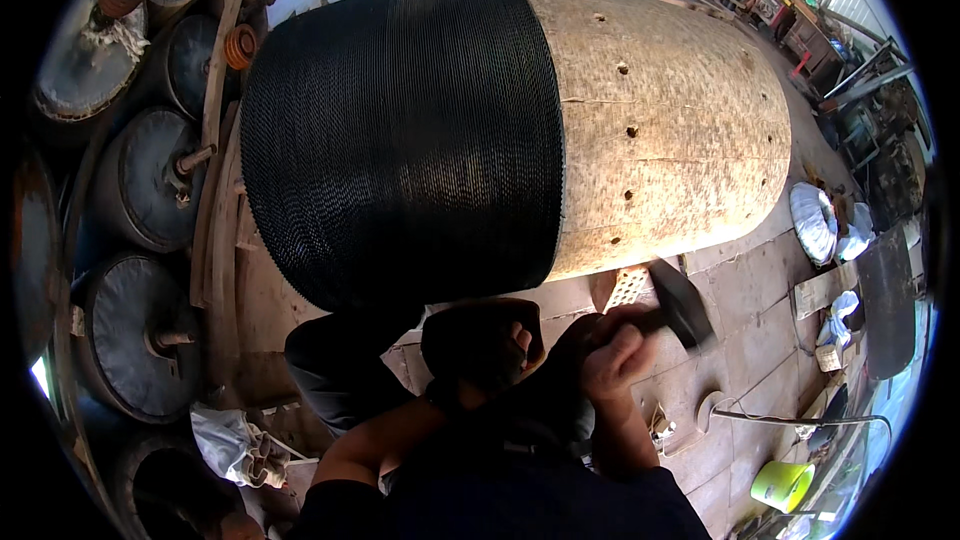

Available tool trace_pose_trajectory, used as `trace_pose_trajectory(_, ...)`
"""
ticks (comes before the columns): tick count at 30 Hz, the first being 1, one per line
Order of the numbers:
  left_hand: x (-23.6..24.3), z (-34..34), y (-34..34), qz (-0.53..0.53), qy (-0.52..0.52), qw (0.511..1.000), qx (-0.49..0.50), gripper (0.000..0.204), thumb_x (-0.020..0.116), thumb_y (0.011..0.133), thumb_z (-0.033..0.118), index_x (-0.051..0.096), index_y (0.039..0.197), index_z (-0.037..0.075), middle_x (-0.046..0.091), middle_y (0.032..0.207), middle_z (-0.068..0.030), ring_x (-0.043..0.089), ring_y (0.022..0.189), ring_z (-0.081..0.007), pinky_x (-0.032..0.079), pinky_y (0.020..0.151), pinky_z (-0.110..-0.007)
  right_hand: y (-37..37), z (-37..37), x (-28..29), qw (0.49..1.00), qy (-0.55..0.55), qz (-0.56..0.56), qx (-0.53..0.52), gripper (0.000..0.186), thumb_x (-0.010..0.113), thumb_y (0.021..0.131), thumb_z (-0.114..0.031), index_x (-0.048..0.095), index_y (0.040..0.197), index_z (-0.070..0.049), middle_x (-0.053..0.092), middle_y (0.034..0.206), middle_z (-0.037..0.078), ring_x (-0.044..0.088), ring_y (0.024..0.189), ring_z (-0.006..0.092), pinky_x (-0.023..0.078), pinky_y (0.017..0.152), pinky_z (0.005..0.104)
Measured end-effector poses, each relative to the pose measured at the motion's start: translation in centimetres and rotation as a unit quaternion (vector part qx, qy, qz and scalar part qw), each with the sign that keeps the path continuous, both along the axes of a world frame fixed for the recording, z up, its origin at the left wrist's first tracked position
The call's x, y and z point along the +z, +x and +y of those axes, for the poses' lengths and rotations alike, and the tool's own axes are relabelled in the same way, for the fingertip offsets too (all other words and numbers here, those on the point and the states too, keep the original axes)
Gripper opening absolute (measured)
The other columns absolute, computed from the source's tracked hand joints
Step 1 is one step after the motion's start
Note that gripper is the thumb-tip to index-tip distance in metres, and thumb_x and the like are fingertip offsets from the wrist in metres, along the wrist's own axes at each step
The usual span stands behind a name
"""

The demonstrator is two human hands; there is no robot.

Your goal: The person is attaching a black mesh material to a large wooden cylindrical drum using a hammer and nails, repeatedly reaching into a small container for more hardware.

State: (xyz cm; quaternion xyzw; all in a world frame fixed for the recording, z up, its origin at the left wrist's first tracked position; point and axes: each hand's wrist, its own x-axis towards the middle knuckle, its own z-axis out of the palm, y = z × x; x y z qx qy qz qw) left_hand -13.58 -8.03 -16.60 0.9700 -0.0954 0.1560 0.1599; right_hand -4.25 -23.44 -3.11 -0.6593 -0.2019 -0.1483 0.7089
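A large wooden drum (pixel 680 130) lies on its side in front of me, its bare pale part dotted with small holes. Ridged black covering (pixel 400 130) wraps its left part in tight bands. Below the drum, my right hand (pixel 617 355) is closed round a hammer (pixel 683 308), whose dark head is smeared by motion. My left hand (pixel 500 350) is in shadow between my knees, under the drum's lower side. Its fingers look curled, and whatever they hold is too dark to make out. A dark object (pixel 460 325) with a brownish edge sits by that hand.
Dark round drums with shafts (pixel 150 180) line the left side, beside long wooden boards (pixel 215 140). At right stand a white wrapped coil (pixel 813 222), a thin metal stand (pixel 780 418) and a lime-green bucket (pixel 782 486). A perforated brick (pixel 628 287) lies beneath the drum.
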Motion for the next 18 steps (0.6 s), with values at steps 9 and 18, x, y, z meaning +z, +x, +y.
trace_pose_trajectory(9, 11.6, 1.5, 2.5, 0.055, -0.128, 0.987, 0.085, 0.022, 0.062, 0.095, 0.017, 0.058, 0.113, 0.005, 0.065, 0.099, -0.0171, 0.066, 0.091, -0.0284, 0.053, 0.073, -0.039, 1.5, -0.1, -3.2, 0.968, -0.243, 0.052, -0.022, 0.025, 0.050, 0.104, -0.022, 0.056, 0.100, 0.002, 0.055, 0.064, 0.011, 0.053, 0.055, 0.0191, 0.042, 0.052, 0.0377)
trace_pose_trajectory(18, 16.4, 7.7, 8.5, -0.322, -0.101, 0.941, 0.031, 0.033, 0.064, 0.086, -0.007, 0.057, 0.117, 0.002, 0.063, 0.110, -0.0185, 0.066, 0.083, -0.0299, 0.055, 0.070, -0.039, 4.2, 1.6, -3.9, 0.951, -0.303, 0.020, -0.064, 0.018, 0.057, 0.101, -0.013, 0.053, 0.093, 0.003, 0.058, 0.071, 0.029, 0.058, 0.071, 0.0533, 0.044, 0.059, 0.0544)
